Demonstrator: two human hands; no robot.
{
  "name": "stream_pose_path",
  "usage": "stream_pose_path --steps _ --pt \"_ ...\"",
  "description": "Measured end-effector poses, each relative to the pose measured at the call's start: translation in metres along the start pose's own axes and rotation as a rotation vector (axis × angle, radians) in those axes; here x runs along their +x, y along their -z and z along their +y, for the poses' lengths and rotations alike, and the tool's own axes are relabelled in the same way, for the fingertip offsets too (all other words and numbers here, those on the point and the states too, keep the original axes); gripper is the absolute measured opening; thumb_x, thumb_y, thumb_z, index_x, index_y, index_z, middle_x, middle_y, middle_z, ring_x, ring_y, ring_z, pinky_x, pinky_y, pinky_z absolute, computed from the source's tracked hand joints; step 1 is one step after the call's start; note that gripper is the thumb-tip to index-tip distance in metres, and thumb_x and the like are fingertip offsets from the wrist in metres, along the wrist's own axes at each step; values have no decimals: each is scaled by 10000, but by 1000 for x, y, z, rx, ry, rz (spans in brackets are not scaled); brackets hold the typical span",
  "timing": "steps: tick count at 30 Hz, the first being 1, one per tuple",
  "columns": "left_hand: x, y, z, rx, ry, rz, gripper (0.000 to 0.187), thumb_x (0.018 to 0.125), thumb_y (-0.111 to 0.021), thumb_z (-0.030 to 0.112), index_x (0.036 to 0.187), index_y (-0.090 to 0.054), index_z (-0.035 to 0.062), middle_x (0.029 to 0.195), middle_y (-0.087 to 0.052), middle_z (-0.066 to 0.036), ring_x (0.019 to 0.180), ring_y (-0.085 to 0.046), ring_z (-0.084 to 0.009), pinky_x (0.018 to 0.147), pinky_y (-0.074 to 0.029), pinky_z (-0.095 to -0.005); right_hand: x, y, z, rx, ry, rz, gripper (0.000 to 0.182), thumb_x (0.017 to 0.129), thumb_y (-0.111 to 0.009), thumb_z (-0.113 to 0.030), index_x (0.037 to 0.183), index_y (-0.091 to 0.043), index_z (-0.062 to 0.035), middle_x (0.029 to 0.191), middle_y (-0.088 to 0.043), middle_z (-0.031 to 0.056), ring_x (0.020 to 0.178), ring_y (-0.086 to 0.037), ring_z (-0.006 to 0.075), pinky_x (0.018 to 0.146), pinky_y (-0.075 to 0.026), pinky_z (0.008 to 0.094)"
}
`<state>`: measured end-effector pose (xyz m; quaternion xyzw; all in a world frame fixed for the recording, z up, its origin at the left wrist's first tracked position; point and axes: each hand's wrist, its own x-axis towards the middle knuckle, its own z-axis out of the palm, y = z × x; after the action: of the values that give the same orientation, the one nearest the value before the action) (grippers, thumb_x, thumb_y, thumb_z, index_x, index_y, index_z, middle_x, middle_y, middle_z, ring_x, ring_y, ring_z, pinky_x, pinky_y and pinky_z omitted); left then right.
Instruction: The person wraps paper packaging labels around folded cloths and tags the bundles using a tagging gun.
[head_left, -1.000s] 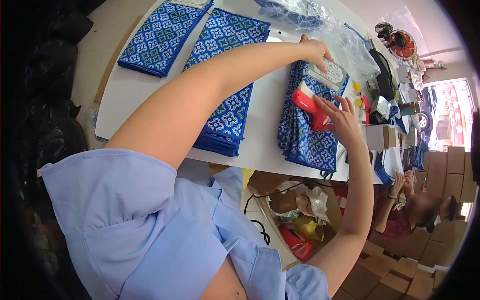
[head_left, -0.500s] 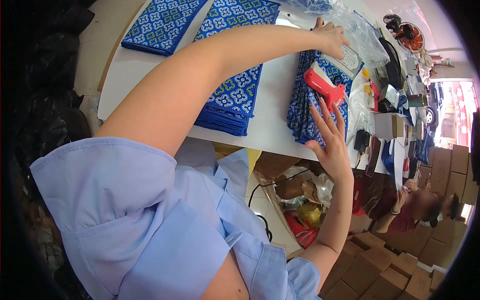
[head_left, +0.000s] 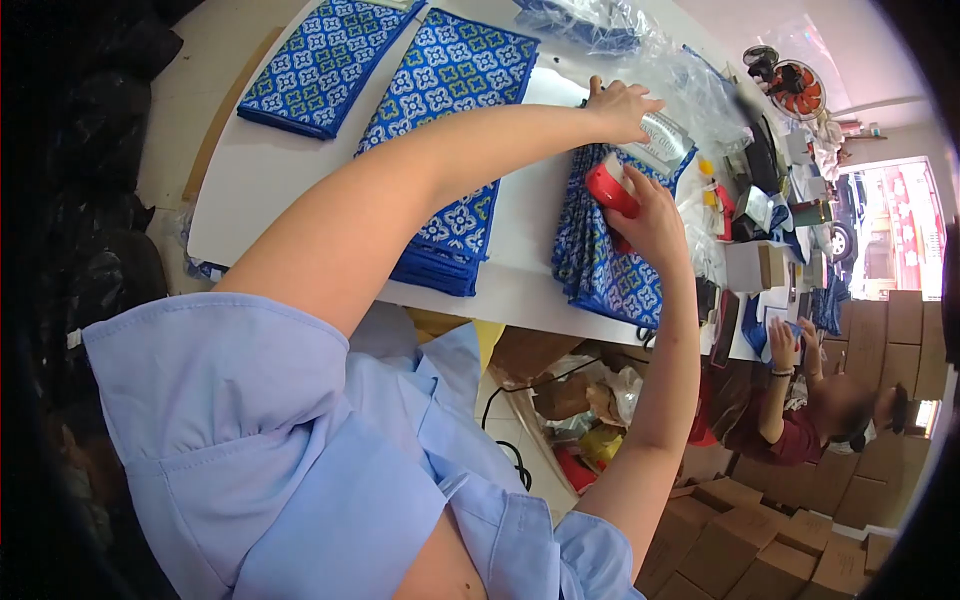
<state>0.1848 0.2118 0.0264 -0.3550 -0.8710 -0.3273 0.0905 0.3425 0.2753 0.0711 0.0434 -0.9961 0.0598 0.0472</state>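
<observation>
My right hand (head_left: pixel 655 225) is wrapped around a red-and-white gun-shaped tool (head_left: pixel 608 188), its handle mostly hidden by my fingers. Under the tool lies a stack of folded blue patterned cloths (head_left: pixel 585 265), with edges fanned out on the left. A grey printed card label (head_left: pixel 664 143) rests on the upper end of this stack. My left hand (head_left: pixel 622 110) is open at the card's upper left edge, fingers spread and palm down.
More folded blue cloths lie in a middle stack (head_left: pixel 465 65) and a left stack (head_left: pixel 315 70) on the white table (head_left: pixel 225 215). Clear plastic bags (head_left: pixel 610 25) lie at the back. Cardboard boxes (head_left: pixel 740 545) stand at lower right, near another person's hands (head_left: pixel 783 345).
My right hand has gone from spread fingers beside the gun-shaped tool to gripping it. My left hand stays by the card. The person at right has raised their hands.
</observation>
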Motion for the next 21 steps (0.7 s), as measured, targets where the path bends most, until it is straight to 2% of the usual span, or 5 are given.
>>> stream_pose_path --steps 4,6,11,15,21 --pt "4 5 -4 -63 14 -72 620 622 -647 411 1195 -427 322 1266 -396 -31 1098 -425 -230 841 -241 -525 -2 28 13 381 -272 145 509 625 -698 -244 1022 -507 11 784 -600 136 652 -589 220 616 -457 300" --pt "2 3 -4 -82 25 -67 624 622 -642 414 1198 -428 305 1252 -410 -32 1100 -414 -231 845 -235 -521 10 31 29 358 -353 344 511 643 -687 -312 983 -516 28 784 -599 158 642 -594 233 610 -459 316" --pt "4 -4 -10 28 -73 -103 585 729 -551 342 1264 -325 270 1261 -361 -82 1110 -375 -274 848 -220 -531 58 1 40 -25 -606 472 586 615 -661 -486 820 -508 42 785 -578 220 770 -563 357 671 -437 418" --pt "15 13 -16 65 -102 -457 620 784 -431 295 1327 -132 265 1361 -184 -103 1197 -266 -303 795 -258 -590 71 -27 35 -176 -669 431 634 629 -619 -533 917 -445 4 898 -560 174 805 -555 358 670 -440 427" --pt "10 41 -23 -97 -142 -327 604 785 -382 249 1330 -122 249 1376 -144 -113 1242 -169 -334 824 -220 -627 62 -20 28 -186 -717 406 736 650 -530 -611 1053 -412 -6 1054 -494 182 969 -492 338 778 -388 457"
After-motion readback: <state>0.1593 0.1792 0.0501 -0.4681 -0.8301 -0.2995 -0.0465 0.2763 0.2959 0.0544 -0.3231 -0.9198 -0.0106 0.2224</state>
